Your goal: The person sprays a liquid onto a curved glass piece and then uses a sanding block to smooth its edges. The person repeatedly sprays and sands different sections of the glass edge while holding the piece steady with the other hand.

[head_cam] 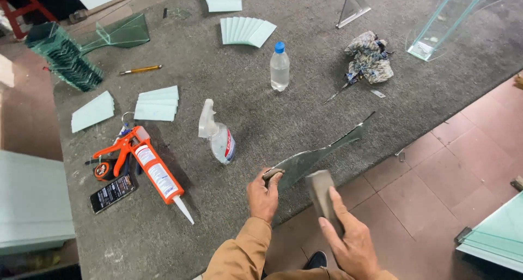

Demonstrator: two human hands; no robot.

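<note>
My left hand [263, 195] grips the near end of a long curved glass piece [318, 152]. The glass lies on the grey carpeted table [245, 236] and runs up to the right over the table's edge. My right hand [348, 236] holds a grey sanding block [320, 191] upright against the glass edge, just right of my left hand. Both sleeves are tan.
On the table: a spray bottle [218, 135], water bottle [279, 66], orange caulking gun [150, 168], phone [113, 193], tape measure [103, 170], crumpled rag [370, 57], pencil [140, 69], and fans and stacks of cut glass [246, 31]. Red tile floor [436, 203] lies right, with glass sheets [498, 231].
</note>
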